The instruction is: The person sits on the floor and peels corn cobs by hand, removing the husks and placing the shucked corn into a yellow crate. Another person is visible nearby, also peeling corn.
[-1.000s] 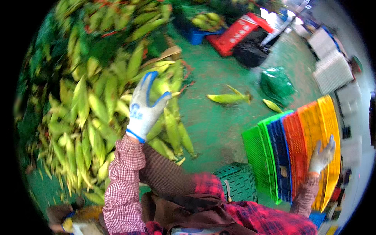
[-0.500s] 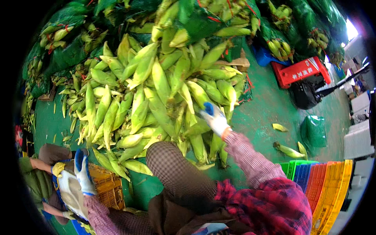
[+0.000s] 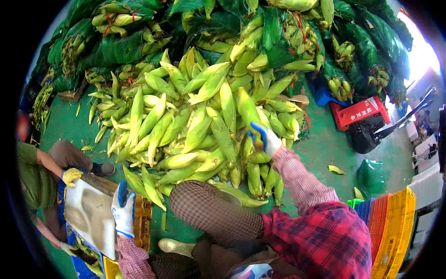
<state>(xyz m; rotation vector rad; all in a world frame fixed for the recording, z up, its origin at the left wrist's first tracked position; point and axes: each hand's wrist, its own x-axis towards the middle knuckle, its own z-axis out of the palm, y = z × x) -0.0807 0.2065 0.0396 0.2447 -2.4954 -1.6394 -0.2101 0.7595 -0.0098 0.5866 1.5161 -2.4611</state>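
A large heap of green-husked corn ears (image 3: 197,132) lies in front of me. My right hand (image 3: 268,140), in a white and blue glove, is closed around the lower end of one ear of corn (image 3: 249,108) at the heap's right side. That ear points up and away from me. My left hand (image 3: 123,214), gloved the same way, is raised at the lower left with thumb and fingers apart and nothing in it. Beside it is a stained white board (image 3: 90,211), which lies between me and a co-worker.
Green net sacks of corn (image 3: 125,49) are piled behind the heap. A co-worker's yellow-gloved hand (image 3: 71,177) is at the board's far edge. At right stand a red pallet jack (image 3: 360,113) and stacked coloured crates (image 3: 388,228). An orange crate (image 3: 145,225) sits near my left hand.
My right hand has closed on an ear of corn, which now stands more upright. My left hand appears lower and further right in the view, and the whole view has shifted.
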